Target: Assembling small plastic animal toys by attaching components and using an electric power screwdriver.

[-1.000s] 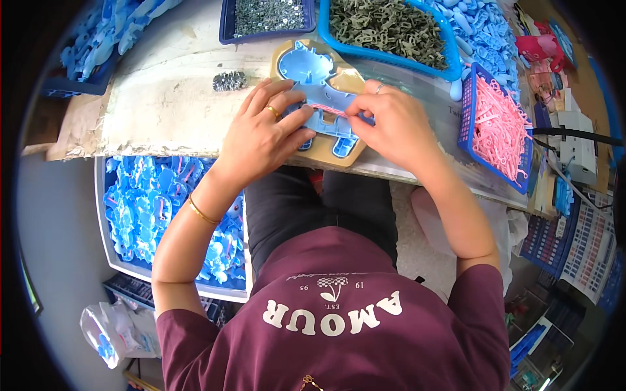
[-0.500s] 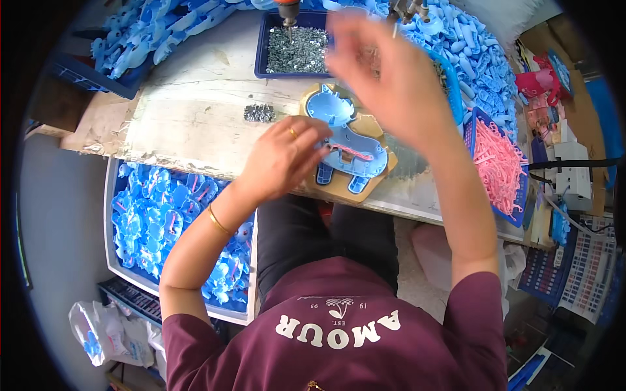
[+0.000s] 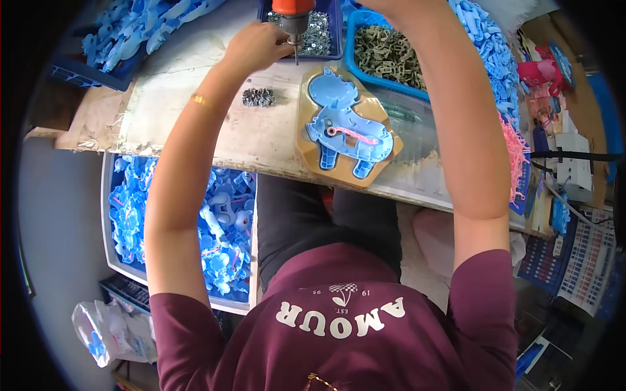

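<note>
My left hand is raised over the far side of the table, fingers bent together beside the bit of an orange electric screwdriver that points downward. Whatever is between those fingertips is too small to make out. My right hand is cut off by the upper edge, its fingers out of view. A light-blue animal-shaped plastic half-shell lies hollow side up in a brown holder. Inside it rests a pink plastic strip with a small ring at its left end. A small heap of screws lies left of the holder.
A dark blue tray of small metal screws stands at the back. Beside it is a turquoise basket of olive-coloured clips. Blue parts and pink strips are at the right. A white-rimmed crate of blue shells stands lower left.
My left hand has left the shell and moved up and left to the screwdriver bit. My right hand has risen to the upper edge. The screwdriver shows lower down; the pink strip's ring is now uncovered.
</note>
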The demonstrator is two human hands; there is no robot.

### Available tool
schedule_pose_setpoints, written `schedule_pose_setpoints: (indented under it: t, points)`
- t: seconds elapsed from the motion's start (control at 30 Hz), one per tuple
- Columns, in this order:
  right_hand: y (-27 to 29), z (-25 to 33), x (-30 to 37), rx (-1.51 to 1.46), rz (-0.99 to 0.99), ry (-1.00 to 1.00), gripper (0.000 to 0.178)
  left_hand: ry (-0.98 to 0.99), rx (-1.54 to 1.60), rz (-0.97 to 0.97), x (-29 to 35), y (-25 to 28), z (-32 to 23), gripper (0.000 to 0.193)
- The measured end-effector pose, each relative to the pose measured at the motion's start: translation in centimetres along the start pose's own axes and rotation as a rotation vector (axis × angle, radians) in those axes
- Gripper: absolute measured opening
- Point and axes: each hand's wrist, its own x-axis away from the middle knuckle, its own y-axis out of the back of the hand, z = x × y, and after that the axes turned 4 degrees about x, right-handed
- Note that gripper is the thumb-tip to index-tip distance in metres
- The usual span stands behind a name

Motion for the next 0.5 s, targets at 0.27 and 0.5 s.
schedule_pose_setpoints:
  t: [0.27, 0.5]
  points:
    - [2.1, -2.0, 2.7, -0.010, -0.018, -0.055, 0.042, -0.033, -0.185, 0.116, -2.6, 0.5, -2.7, 0.017]
    - [3.4, -2.7, 3.2, -0.083, -0.026, -0.060, 0.039, -0.159, -0.135, -0.025, -2.0, 0.5, -2.3, 0.022]
